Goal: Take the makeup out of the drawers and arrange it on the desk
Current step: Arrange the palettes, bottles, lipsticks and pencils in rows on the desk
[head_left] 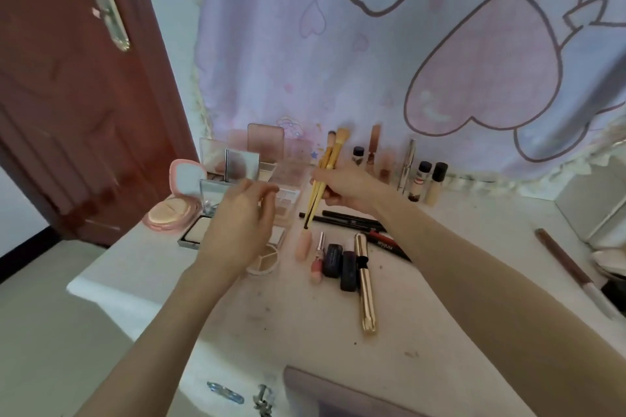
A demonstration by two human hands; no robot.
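Two gold-handled makeup brushes point(325, 176) are gripped in the right hand point(345, 188), bristles up, held above the desk point(457, 281). Left hand point(237, 217) is raised just beside, fingers curled; whether anything is pinched cannot be told. Below the hands, palettes point(216, 186), a pink compact point(176, 200), a gold tube point(365, 281), pencils point(352, 218) and bottles point(423, 179) are laid out on the desk.

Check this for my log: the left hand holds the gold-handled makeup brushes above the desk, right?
Not quite. The head view shows the right hand holding the gold-handled makeup brushes above the white desk; the left hand doesn't touch them.
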